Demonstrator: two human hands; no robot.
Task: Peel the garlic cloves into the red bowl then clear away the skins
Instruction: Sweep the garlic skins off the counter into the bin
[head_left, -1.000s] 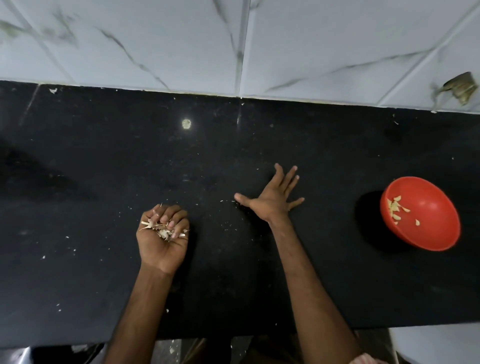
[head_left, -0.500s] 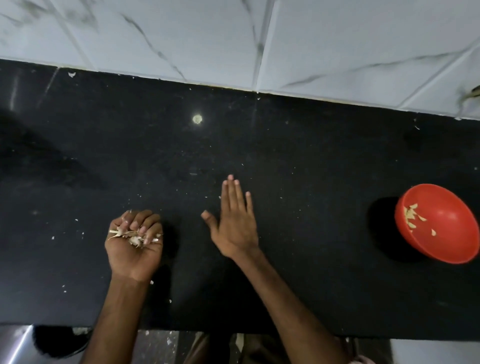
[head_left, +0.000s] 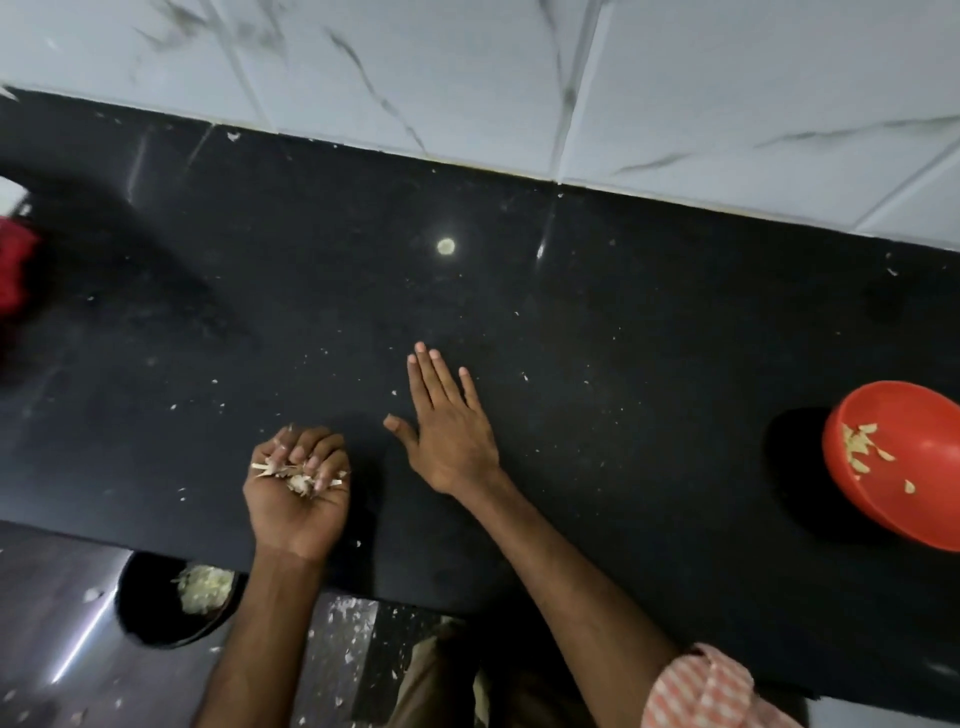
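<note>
Black polished stone surface (head_left: 623, 364) carries pale flecks of skin scattered round both hands. The left hand (head_left: 296, 499) lies palm up near the front edge, its grip curled round a fistful of papery garlic skins (head_left: 298, 478), some poking out between the fingers. The right hand (head_left: 449, 426) lies flat, fingers straight and close together, holding nothing. The likeliest slip is loose skins escaping the fist on the way to the round black bin (head_left: 150, 629) on the floor below, where scraps already lie beside it. A sweep by the flat palm could also push flecks off the edge rather than into the fist. Counted: two hands, one bin, one fistful, and one round red plastic bowl (head_left: 930, 509) well off to the right, holding the peeled cloves (head_left: 860, 447), roughly eight pieces, too small to count surely.
</note>
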